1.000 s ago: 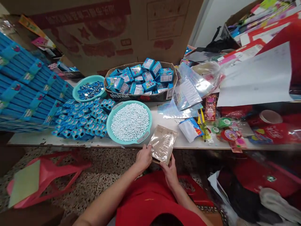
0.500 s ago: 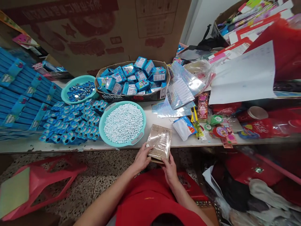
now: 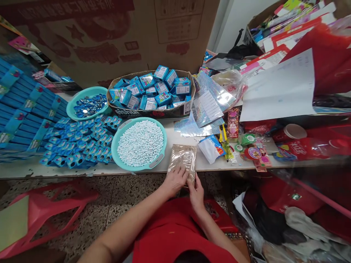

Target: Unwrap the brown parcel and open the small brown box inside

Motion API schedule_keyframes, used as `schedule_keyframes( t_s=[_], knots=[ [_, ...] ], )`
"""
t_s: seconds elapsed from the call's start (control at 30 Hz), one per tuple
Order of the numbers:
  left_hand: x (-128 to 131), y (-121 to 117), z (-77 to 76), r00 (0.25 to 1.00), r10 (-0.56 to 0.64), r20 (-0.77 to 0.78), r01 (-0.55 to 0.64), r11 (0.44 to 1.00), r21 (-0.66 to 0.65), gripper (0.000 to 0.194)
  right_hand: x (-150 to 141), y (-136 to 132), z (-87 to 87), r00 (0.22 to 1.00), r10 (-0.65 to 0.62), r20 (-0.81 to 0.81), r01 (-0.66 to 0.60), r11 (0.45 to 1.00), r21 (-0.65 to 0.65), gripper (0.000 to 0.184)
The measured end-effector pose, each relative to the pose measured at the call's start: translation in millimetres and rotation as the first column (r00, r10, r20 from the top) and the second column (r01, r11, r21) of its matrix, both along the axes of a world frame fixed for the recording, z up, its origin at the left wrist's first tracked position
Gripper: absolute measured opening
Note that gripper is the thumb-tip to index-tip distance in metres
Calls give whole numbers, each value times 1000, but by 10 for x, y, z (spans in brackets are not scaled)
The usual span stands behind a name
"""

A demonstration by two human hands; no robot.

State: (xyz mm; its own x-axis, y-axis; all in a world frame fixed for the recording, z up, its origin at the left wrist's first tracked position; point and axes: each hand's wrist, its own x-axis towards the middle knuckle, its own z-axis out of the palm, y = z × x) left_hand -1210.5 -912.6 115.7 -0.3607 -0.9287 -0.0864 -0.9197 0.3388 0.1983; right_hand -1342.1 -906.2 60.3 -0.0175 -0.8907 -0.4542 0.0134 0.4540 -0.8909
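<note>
My left hand (image 3: 175, 179) lies on the near end of a flat brown pack wrapped in clear film (image 3: 183, 160), fingers curled over it. My right hand (image 3: 196, 191) grips the pack's near right corner. The pack rests flat at the table's front edge, right of a teal basin of small white-blue pellets (image 3: 140, 143). Behind the basin stands a cardboard tray heaped with small blue boxes (image 3: 153, 91).
Rows of small blue tubes (image 3: 79, 142) and a teal bowl of shiny blue caps (image 3: 87, 104) lie at left, beside stacked blue cartons (image 3: 19, 117). Holographic sheets (image 3: 210, 106), tape rolls, stickers and red packaging crowd the right. A red plastic stool (image 3: 41, 212) lies on the floor.
The pack was tilted up in both hands; now it lies flat on the table edge, with my left hand moved on top of it.
</note>
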Motion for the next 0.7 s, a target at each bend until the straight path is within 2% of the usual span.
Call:
schedule_keyframes(
  t_s=[0.07,0.13,0.27,0.47,0.6,0.7],
  knots=[
    [-29,-61,-25,996,-57,62,59,998,-31,39,-20,-48,41,1000,23,2,-23,1000,-10,76],
    [-33,-105,-60,994,-56,95,64,995,-79,38,-45,-100,90,998,57,-5,-58,998,-24,79],
    [-27,-168,-131,993,-26,118,47,982,-181,32,-110,-208,143,989,144,-42,-147,986,-75,82],
    [-72,-235,-167,995,44,91,-24,978,-208,22,-197,-356,77,973,199,-114,-212,970,-122,71],
    [-113,-264,-155,996,34,76,-17,977,-212,18,-221,-433,39,947,167,-276,-220,959,-177,55],
    [-136,-270,-130,997,-4,75,20,976,-217,15,-217,-523,51,892,107,-440,-239,936,-257,45]
  ],
)
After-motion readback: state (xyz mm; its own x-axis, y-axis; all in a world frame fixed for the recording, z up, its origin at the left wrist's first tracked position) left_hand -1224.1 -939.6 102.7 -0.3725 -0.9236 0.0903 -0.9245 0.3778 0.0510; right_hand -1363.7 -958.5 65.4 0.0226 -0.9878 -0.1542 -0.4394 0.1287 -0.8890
